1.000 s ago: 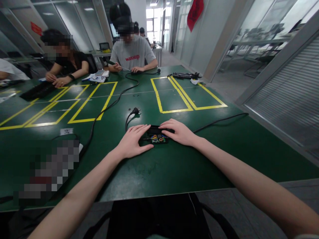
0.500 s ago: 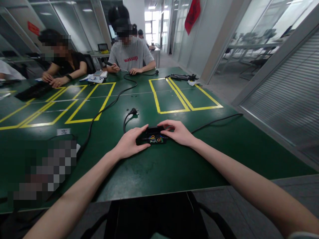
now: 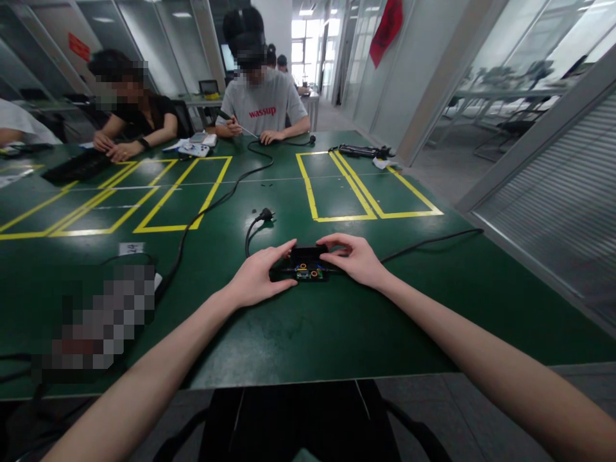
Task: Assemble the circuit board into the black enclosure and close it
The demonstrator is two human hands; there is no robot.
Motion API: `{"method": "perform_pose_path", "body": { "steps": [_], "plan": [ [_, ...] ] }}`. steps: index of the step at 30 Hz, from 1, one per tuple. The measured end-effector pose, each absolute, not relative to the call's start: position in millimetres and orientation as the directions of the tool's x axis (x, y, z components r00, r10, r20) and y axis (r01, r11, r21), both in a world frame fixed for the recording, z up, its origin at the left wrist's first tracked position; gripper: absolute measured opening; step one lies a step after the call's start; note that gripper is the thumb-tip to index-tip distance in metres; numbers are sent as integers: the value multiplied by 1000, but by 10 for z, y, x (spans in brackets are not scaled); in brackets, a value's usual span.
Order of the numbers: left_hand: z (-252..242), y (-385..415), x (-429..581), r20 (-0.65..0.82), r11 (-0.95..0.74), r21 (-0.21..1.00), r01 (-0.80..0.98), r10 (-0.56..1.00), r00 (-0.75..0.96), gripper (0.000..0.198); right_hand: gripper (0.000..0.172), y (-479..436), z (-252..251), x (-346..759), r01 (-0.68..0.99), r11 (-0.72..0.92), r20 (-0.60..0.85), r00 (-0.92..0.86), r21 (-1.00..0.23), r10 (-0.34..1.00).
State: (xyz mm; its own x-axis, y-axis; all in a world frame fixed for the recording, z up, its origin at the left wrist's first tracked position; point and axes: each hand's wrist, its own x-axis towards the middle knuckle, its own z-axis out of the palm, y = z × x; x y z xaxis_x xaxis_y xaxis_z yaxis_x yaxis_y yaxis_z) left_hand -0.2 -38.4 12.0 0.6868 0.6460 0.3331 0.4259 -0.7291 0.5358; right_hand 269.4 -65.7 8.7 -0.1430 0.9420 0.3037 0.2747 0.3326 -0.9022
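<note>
A small black case stands opened on the green table, with a circuit board (image 3: 308,273) showing in its lower half. Its black cover (image 3: 308,251) is raised behind the board. My left hand (image 3: 260,273) is at the left end, thumb by the board's near edge and fingertips at the cover's left edge. The right end of the cover is between the thumb and fingers of my right hand (image 3: 353,258). A black cable (image 3: 428,240) runs off to the right, and a black plug (image 3: 265,215) on a short cable lies beyond my left hand.
Yellow tape outlines (image 3: 315,217) mark the green table (image 3: 269,346). A blurred-out object (image 3: 103,321) lies at the left, near a long cable (image 3: 180,247). A person (image 3: 262,106) opposite holds a thin tool; another person sits at the far left. A black tripod-like item (image 3: 363,151) lies far back.
The whole view has shifted, so the table and case appear slightly farther right. Both hands keep nearly the same pose around the case. The tool of the person opposite is tilted more steeply.
</note>
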Motion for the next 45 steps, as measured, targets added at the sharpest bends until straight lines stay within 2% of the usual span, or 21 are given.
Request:
{"method": "perform_pose_path", "body": {
  "steps": [12,19,22,27,31,33,39,42,45],
  "plan": [
    [128,-398,10,335,-730,527,435,649,684,79,26,-664,60,2688,305,353,321,-151,-885,935],
    [147,-405,8,323,-712,564,418,657,681,70,23,-684,99,2689,330,399,342,-219,-855,914],
    [179,-418,21,314,-693,599,400,664,679,61,21,-707,138,2688,344,441,364,-267,-829,892],
    [229,-447,51,305,-719,576,389,631,713,26,13,-750,204,2688,354,567,428,-400,-744,811],
    [214,-455,54,297,-716,572,400,636,712,26,9,-757,202,2706,395,648,461,-473,-651,751],
    [197,-451,50,287,-710,570,413,643,710,27,12,-753,186,2717,414,665,453,-503,-622,737],
    [210,-449,45,294,-711,555,432,654,698,26,40,-752,136,2712,458,702,419,-577,-545,701],
    [252,-463,50,274,-710,547,444,653,706,24,43,-765,131,2702,489,723,406,-606,-487,684],
    [280,-490,67,263,-727,514,456,640,722,21,38,-780,136,2698,527,760,408,-642,-381,650]
  ]
}}
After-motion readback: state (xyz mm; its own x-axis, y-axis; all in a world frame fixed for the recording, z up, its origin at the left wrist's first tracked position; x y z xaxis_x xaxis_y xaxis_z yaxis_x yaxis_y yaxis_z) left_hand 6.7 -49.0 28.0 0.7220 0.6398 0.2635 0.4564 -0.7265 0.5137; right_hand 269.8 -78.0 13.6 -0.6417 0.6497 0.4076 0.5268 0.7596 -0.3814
